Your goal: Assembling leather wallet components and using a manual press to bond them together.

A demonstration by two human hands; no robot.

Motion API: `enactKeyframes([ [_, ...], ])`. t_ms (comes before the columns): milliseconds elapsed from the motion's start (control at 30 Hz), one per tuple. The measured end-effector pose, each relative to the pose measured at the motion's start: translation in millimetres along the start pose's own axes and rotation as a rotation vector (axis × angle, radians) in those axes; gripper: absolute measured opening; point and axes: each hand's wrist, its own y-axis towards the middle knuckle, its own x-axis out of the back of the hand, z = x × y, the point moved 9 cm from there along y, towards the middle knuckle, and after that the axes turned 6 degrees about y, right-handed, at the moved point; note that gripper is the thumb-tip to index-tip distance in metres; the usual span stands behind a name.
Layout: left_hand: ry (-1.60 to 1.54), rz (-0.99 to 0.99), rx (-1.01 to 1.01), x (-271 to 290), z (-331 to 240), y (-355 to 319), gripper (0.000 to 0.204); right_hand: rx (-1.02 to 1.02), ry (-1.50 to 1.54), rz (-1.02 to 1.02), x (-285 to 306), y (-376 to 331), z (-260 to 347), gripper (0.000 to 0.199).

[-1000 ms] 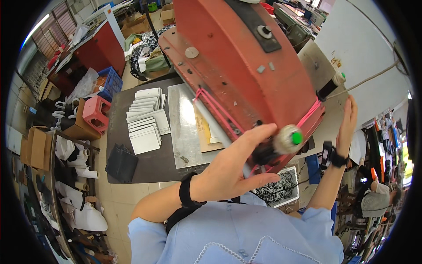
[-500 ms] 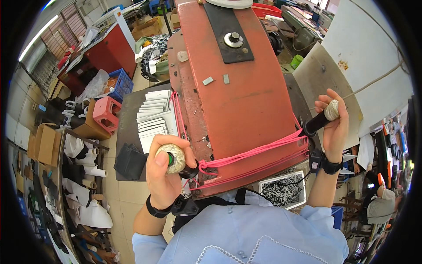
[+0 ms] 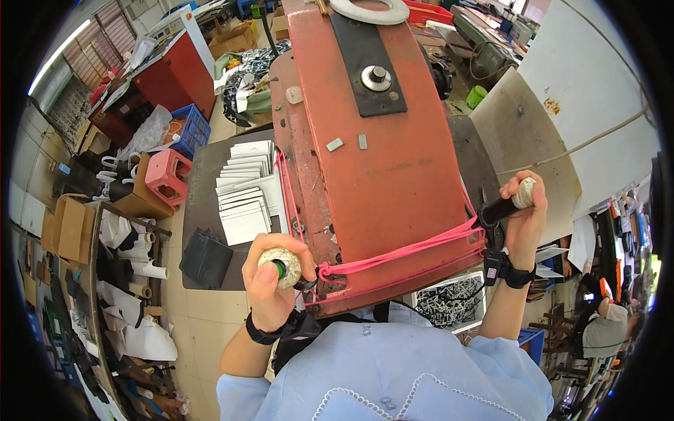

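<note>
We see tiled floor (image 3: pixel 186 316) along the left edge of the dark table (image 3: pixel 205 182), then overlapping white cards (image 3: pixel 246 189). Our left hand (image 3: pixel 270 298) grips a wrapped handle (image 3: pixel 289 262) beside the red press head (image 3: pixel 393 196); across its pink cords (image 3: pixel 400 258), our right hand (image 3: pixel 526 228) grips a second handle (image 3: pixel 497 212).

Dark worktop (image 3: pixel 202 200) is kinda busy on the left from where I'm standing: white flat pieces (image 3: pixel 246 224) overlapping in a messy row, black flat pieces (image 3: pixel 206 259) bunched at the near left corner.

There are the wearer's two hands (image 3: pixel 268 307) (image 3: pixel 528 228), two handles (image 3: pixel 291 270) (image 3: pixel 498 211), one red machine (image 3: pixel 382 203), one pink stool (image 3: pixel 167 177).
</note>
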Motion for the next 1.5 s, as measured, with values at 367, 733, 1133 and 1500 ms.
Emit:
enactKeyframes([
  [367,-0.017,0.057,-0.051,-40,-14,-1,0.069,0.053,-0.087,0.022,19,34,15,0.051],
  [733,0.311,0.53,-0.42,-160,0,6,0.084,0.359,-0.731,-0.271,30,34,51,0.055],
  [1133,1.046,0.528,-0.337,-87,126,36,0.029,0.053,0.057,-0.05,32,19,-4,0.068],
  [1500,1.627,0.55,-0.647,-99,154,40,0.027,0.498,-0.872,-0.33,41,15,14,0.043],
])
